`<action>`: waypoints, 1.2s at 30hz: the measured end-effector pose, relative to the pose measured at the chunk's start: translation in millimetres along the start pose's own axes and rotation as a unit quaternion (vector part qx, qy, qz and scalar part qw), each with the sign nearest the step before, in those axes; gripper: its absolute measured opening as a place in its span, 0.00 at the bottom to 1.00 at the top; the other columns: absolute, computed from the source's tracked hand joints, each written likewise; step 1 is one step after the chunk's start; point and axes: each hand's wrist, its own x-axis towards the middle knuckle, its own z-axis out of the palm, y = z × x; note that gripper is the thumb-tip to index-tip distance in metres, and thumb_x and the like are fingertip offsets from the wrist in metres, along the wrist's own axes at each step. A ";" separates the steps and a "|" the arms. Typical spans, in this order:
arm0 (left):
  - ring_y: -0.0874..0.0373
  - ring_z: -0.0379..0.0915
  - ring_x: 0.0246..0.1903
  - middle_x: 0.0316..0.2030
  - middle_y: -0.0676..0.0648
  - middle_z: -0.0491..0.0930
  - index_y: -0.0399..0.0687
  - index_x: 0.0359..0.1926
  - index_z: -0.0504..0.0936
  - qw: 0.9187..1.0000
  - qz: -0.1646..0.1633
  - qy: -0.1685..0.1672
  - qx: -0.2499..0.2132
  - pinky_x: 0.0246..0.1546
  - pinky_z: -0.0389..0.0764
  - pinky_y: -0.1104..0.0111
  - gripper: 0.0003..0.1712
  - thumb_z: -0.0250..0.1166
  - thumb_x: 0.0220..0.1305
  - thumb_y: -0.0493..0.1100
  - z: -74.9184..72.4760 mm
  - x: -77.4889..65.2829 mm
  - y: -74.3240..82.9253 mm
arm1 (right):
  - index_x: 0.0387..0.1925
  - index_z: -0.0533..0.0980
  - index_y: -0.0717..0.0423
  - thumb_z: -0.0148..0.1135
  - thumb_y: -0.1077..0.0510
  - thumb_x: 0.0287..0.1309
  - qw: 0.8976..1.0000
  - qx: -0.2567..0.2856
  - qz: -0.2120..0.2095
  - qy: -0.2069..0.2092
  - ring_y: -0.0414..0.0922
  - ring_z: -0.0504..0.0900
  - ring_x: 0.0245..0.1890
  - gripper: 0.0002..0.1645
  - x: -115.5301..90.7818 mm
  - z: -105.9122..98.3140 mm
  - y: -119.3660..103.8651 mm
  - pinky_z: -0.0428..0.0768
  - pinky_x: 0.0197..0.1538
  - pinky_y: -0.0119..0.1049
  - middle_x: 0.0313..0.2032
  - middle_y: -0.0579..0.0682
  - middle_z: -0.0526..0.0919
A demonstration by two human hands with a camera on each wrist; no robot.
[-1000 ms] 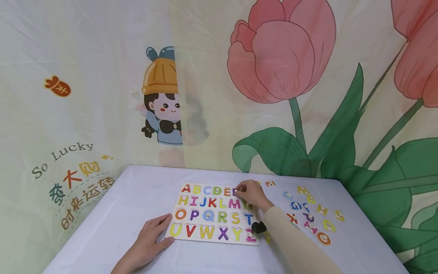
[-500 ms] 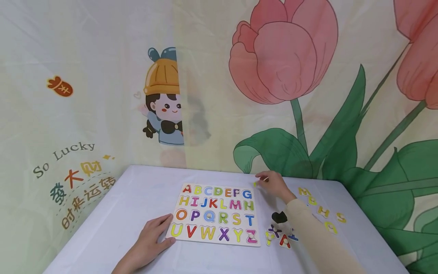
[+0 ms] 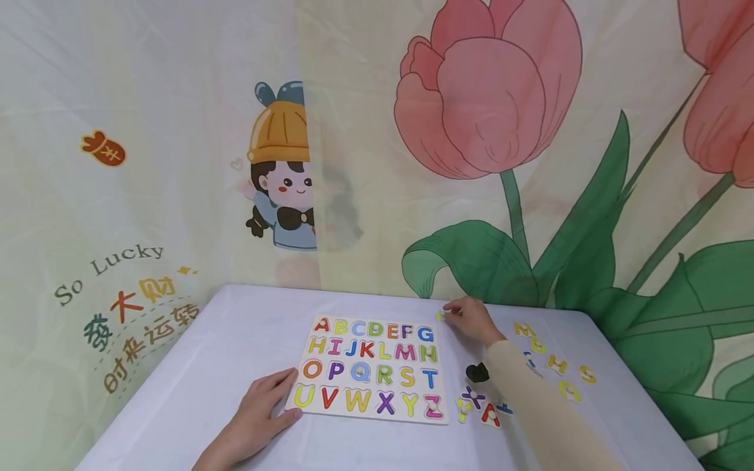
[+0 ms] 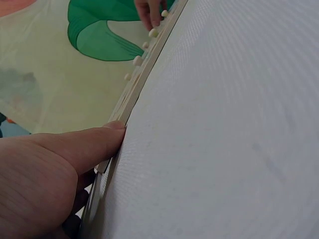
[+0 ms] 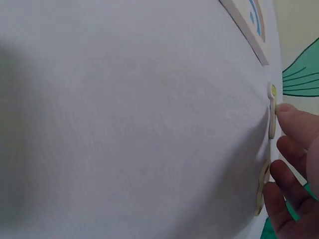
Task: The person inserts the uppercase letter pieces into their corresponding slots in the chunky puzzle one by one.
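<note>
A white alphabet puzzle board [image 3: 444, 392] with coloured letters lies flat on the table. My left hand [image 3: 256, 409] holds its near left corner, thumb along the front edge and fingers along the left side. In the left wrist view the thumb [image 4: 94, 144] presses on the board's edge; the other fingers are mostly hidden. Beyond the far right corner, my right hand [image 3: 474, 320] pinches a small yellow letter piece [image 3: 440, 316] low at the table. The right wrist view shows the thumb against this piece [image 5: 272, 127]; another piece [image 5: 262, 186] lies under the curled fingers.
Several loose letter pieces lie right of the board, among them a purple X [image 3: 473, 397], a yellow Y [image 3: 465, 409], a red A [image 3: 490, 415] and a yellow M [image 3: 523, 329]. My right sleeve [image 3: 538, 405] covers others. A printed curtain [image 3: 365, 196] stands behind the table.
My right hand has left the purple F at the board's top row and moved right and back to the yellow piece. Over the last half second it shifted only slightly. My left hand stays put.
</note>
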 end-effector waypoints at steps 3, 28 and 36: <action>0.43 0.55 0.77 0.79 0.48 0.65 0.46 0.79 0.69 1.000 -0.001 0.001 0.003 0.74 0.64 0.39 0.48 0.75 0.66 0.59 -0.5 0.6 0.5 | 0.51 0.89 0.59 0.74 0.58 0.65 1.000 0.001 0.019 0.018 0.50 0.80 0.43 0.15 0.1 4.5 -3.6 0.83 0.50 0.48 0.43 0.55 0.84; 0.45 0.55 0.77 0.79 0.50 0.65 0.48 0.80 0.69 1.000 0.002 0.004 0.011 0.74 0.64 0.39 0.48 0.74 0.65 0.60 2.6 3.1 2.0 | 0.38 0.90 0.62 0.77 0.59 0.63 0.988 0.052 0.107 0.099 0.50 0.84 0.36 0.08 -4.0 15.8 -20.2 0.84 0.36 0.38 0.35 0.55 0.89; 0.44 0.55 0.77 0.79 0.49 0.65 0.47 0.80 0.68 1.000 -0.004 0.000 0.012 0.74 0.64 0.39 0.49 0.74 0.65 0.61 1.1 2.0 0.0 | 0.43 0.90 0.60 0.76 0.58 0.64 0.994 0.059 0.066 0.061 0.50 0.85 0.42 0.10 -9.1 9.5 -33.1 0.87 0.47 0.44 0.40 0.54 0.90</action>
